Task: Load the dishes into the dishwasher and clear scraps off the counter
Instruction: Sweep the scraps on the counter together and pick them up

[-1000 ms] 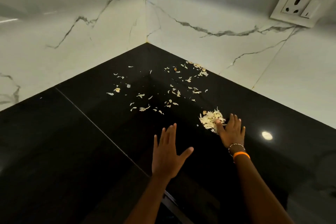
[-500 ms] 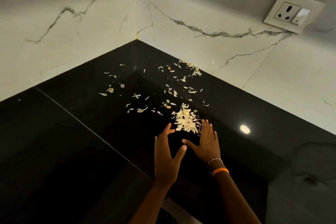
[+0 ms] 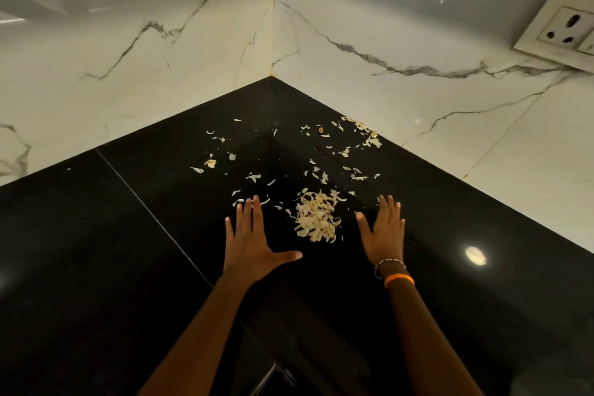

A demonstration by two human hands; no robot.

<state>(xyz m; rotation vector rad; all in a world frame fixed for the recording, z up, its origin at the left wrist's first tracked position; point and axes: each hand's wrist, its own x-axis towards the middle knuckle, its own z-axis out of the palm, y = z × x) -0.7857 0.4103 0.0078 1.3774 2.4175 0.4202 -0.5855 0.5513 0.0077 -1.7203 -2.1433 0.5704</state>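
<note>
both hands have parted from the heap of scraps: half a second back they were cupped close against its near edge, and now the left hand lies off to the heap's left and the right hand off to its right, each well apart from it. the heap itself sits on the black counter, nearer the person than the wall corner, and looks much as it did when last pushed together. both hands have their fingers straight and spread, palms down over the counter, holding nothing; whether the palms actually touch the stone i cannot tell.

beyond the heap, toward the wall corner, loose scraps lie scattered thinly, and a few sit just past the left hand's fingertips. so the gathering is only partly done. my guess is the widened hands are set for another sweep inward, drawing the stragglers into the heap before it is lifted off. no dishes or dishwasher are in view. a wall socket sits far right of the heap.
</note>
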